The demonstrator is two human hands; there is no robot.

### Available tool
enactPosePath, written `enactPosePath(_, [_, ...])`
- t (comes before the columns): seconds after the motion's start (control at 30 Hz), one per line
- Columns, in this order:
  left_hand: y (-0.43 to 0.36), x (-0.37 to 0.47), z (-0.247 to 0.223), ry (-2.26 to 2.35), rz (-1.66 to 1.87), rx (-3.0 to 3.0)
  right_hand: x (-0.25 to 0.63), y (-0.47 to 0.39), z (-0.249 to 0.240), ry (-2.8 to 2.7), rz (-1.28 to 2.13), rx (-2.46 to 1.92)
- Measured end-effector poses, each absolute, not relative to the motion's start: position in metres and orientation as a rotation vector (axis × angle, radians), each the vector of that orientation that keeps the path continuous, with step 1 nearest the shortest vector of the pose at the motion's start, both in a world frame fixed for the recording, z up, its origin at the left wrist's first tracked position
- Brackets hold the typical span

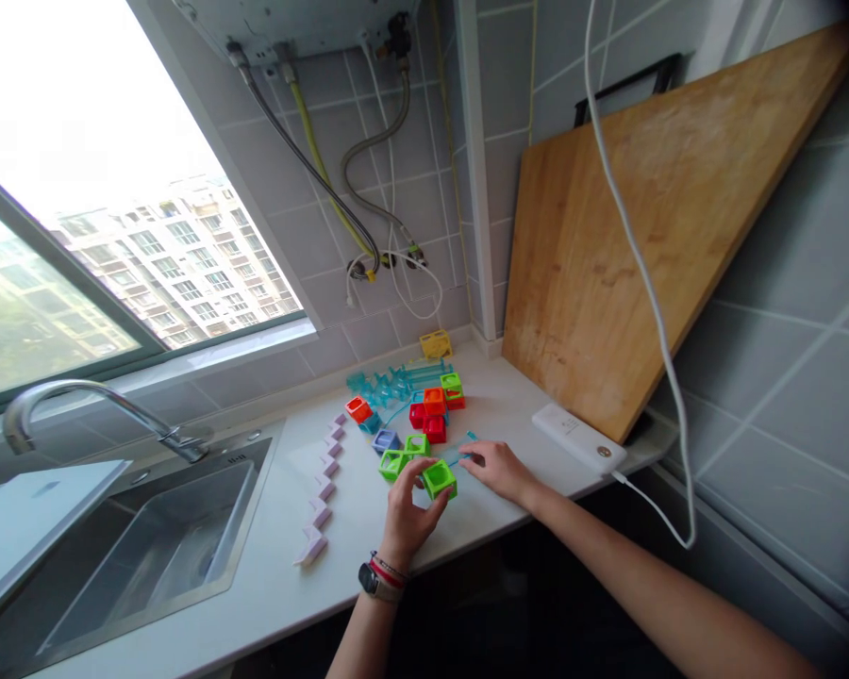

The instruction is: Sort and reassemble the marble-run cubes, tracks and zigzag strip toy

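My left hand [408,514], with a watch and bands at the wrist, grips a bright green hollow cube [440,479] between thumb and fingers near the counter's front edge. To its right, my right hand [493,468] pinches a thin blue stick [459,460]. Two more green cubes [417,445] lie just behind my left hand, beside a blue-violet cube [386,441]. Farther back are red cubes [435,430], an orange cube [434,402] and a green cube [451,384]. An orange-red cube [358,408] rests against a teal one [370,423].
A zigzag row of pale purple pieces [324,488] runs along the counter left of my hands. Teal plastic parts [389,385] and a yellow piece [436,344] lie at the back. A sink [162,519] is left; a white device [578,439] and wooden board [629,236] are right.
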State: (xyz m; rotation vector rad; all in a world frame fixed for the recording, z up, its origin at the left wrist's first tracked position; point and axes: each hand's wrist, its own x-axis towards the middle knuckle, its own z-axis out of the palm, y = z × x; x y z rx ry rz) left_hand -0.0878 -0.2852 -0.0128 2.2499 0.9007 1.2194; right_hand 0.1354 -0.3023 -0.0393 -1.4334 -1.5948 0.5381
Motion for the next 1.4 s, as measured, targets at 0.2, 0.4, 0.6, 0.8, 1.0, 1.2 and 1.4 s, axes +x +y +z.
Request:
enactPosePath(0.2, [-0.291,-0.084,-0.014,0.802,0.938,2.313,0.156,-0.284,-0.038,-1.600,0.356,-1.571])
enactPosePath(0.4, [-0.289,-0.081,-0.018,0.816,0.768,2.366,0.156,-0.290,-0.034,-1.454,0.307,-1.443])
enactPosePath(0.6, [-0.287,-0.080,-0.018,0.810,0.745,2.346,0.141,-0.327,-0.023,-1.582,0.626,-1.216])
enactPosePath(0.8, [-0.286,-0.098,-0.011,0.901,1.209,2.227,0.136,-0.337,-0.021,-1.641,0.768,-1.166])
enactPosePath(1.0, [-0.261,-0.135,-0.007,1.254,1.454,2.353,0.130,-0.329,-0.021,-1.583,0.614,-1.245])
enactPosePath(1.2, [-0.249,-0.139,-0.023,1.381,1.211,2.317,0.098,-0.292,0.003,-1.816,0.492,-1.152])
enactPosePath(1.4, [-0.249,-0.139,-0.032,1.437,1.135,2.151,0.055,-0.229,0.020,-2.296,0.287,-1.018])
